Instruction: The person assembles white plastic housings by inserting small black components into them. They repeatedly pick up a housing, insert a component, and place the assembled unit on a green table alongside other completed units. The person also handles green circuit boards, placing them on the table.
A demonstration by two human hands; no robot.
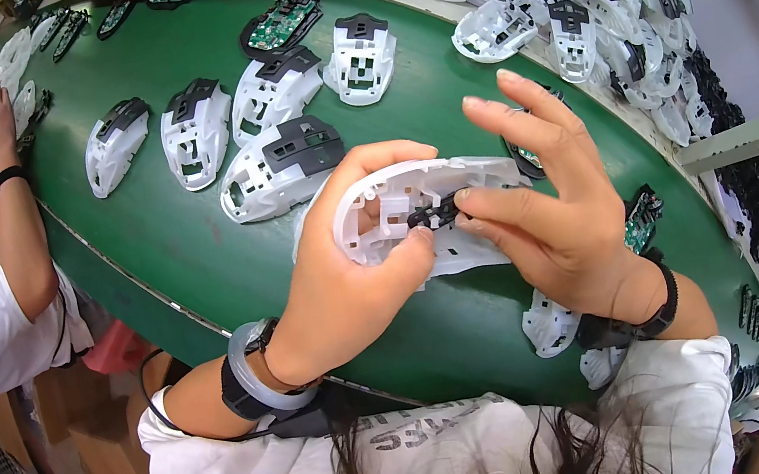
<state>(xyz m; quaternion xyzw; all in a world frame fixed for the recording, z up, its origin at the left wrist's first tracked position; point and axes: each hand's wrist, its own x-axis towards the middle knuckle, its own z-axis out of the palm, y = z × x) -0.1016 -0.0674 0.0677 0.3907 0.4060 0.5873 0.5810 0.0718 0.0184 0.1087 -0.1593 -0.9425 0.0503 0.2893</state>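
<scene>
White shell (393, 214), hollow side showing, is held over the green table (460, 350) by the left hand (330, 271), clamped around its left end — a black part (434, 215) inside is pinched by the right hand's (561, 217) fingertips.

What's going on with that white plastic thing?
A person's left hand holds a curved white plastic shell with its hollow inside showing. The right hand pinches a small black part inside it; I can't tell whether it's fixed there. On the green tabletop, several white plastic shells with black panels lie nearby, and a green circuit board sits beyond them.
</scene>
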